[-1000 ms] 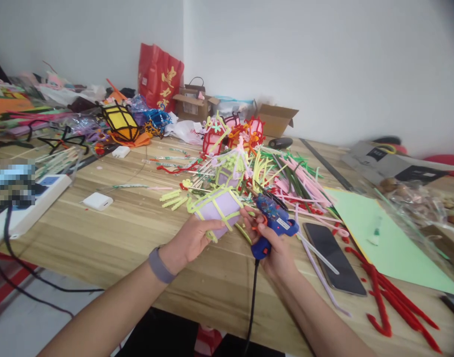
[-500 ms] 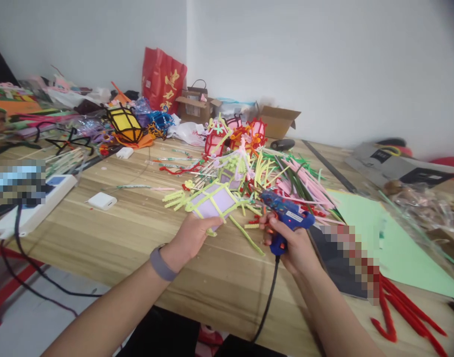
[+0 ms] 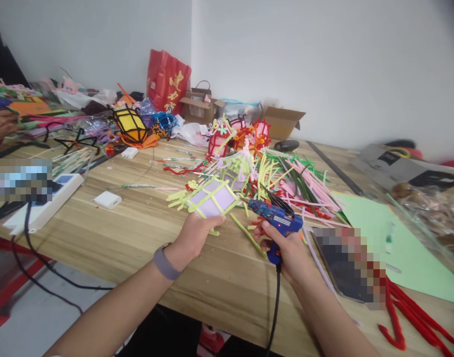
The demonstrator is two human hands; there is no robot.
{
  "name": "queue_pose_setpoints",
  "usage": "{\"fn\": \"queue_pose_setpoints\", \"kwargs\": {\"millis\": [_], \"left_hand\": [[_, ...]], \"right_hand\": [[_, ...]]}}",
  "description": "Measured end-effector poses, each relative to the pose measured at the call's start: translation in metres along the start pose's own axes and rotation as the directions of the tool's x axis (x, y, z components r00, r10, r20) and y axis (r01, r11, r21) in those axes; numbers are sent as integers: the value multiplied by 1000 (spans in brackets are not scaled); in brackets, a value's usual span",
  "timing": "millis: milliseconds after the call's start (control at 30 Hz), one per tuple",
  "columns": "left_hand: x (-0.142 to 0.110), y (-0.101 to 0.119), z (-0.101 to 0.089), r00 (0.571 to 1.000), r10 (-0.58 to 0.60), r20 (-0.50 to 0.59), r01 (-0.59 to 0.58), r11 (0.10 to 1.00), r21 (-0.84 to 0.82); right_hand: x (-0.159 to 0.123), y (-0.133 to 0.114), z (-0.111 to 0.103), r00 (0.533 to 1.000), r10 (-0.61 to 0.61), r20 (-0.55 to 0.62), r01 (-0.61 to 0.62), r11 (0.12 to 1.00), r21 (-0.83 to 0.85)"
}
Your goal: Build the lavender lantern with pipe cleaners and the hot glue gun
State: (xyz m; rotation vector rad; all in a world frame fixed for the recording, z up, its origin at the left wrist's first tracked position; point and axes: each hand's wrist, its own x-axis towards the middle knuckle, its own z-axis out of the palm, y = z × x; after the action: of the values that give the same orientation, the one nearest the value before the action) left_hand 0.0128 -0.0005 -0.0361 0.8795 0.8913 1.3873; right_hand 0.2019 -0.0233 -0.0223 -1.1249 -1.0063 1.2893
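Note:
My left hand (image 3: 197, 233) grips the near side of a small lantern (image 3: 213, 197) with pale purple panels and a frame of yellow-green pipe cleaners. My right hand (image 3: 286, 248) is wrapped round the handle of a blue hot glue gun (image 3: 281, 218), its black cord running down over the table edge. The gun's nozzle points left and sits at the lantern's right corner; whether it touches cannot be made out. A yellow-green pipe cleaner (image 3: 249, 235) lies slanting between the two hands. Behind the lantern is a heap of pipe cleaners (image 3: 304, 183) in pink, green and yellow.
Red lanterns (image 3: 218, 144) and a yellow-and-black lantern (image 3: 129, 124) stand farther back. A white power strip (image 3: 44, 208) and a white adapter (image 3: 107, 199) lie left. At right are a dark tablet (image 3: 338, 267), green sheet (image 3: 394, 248) and red pipe cleaners (image 3: 413, 307). Another person's hand (image 3: 1, 126) shows far left.
The glue gun has moved left, bringing its nozzle to the lantern's right corner. My left hand keeps its hold on the lantern. The whole view has shifted slightly.

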Motion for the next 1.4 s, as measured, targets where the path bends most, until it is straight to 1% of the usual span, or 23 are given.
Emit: {"fn": "queue_pose_setpoints", "kwargs": {"millis": [67, 133, 200, 233, 300, 400, 467, 600, 767, 867, 933, 1033, 1167, 1233, 1300, 1400], "left_hand": [[-1, 2, 1, 1000, -5, 11, 5, 1000, -15], [-2, 4, 3, 999, -18, 33, 18, 999, -28], [-5, 6, 6, 996, -45, 79, 48, 998, -27], [-6, 6, 7, 992, -64, 107, 67, 997, -25], [-8, 7, 8, 982, -99, 158, 104, 994, -25], [-9, 7, 9, 973, -128, 193, 137, 990, -33], [-9, 7, 8, 972, -127, 199, 140, 989, -52], [-7, 7, 7, 975, -129, 183, 151, 983, -109], [-6, 5, 4, 968, -133, 212, 164, 978, -133], [-6, 6, 4, 958, -135, 252, 175, 974, -145], [-6, 7, 4, 950, -166, 265, 211, 966, -150], [-5, 8, 4, 940, -231, 252, 271, 952, -139], [-5, 8, 3, 921, -284, 266, 328, 935, -138], [-5, 7, 4, 927, -261, 269, 307, 941, -145], [-6, 6, 5, 943, -207, 261, 249, 958, -139], [-7, 6, 6, 969, -134, 207, 158, 982, -103]], "right_hand": [[-1, -2, 0, 994, -95, -53, 96, 995, 27], [-2, -4, 0, 975, -193, -113, 203, 976, 83], [-2, -7, 2, 966, -226, -124, 244, 955, 166], [-2, -8, 3, 971, -214, -108, 233, 949, 212], [0, -9, 4, 987, -157, -37, 161, 942, 296], [2, -5, 6, 996, -74, 57, 50, 935, 350], [3, -1, 6, 996, -37, 76, 8, 938, 347], [2, 4, 6, 998, 15, 57, -32, 953, 302], [-2, 1, 5, 998, 27, 49, -35, 986, 162], [-3, -1, 5, 998, 26, 60, -33, 992, 123], [-2, 0, 5, 997, 40, 69, -50, 988, 144], [0, 4, 6, 996, 69, 65, -82, 971, 225], [4, 7, 5, 996, 74, 41, -83, 943, 324], [6, 7, 3, 997, 69, 34, -77, 938, 339], [8, 5, 1, 998, 56, 23, -60, 941, 334], [9, 1, -3, 1000, -9, -20, 14, 959, 282]]}}
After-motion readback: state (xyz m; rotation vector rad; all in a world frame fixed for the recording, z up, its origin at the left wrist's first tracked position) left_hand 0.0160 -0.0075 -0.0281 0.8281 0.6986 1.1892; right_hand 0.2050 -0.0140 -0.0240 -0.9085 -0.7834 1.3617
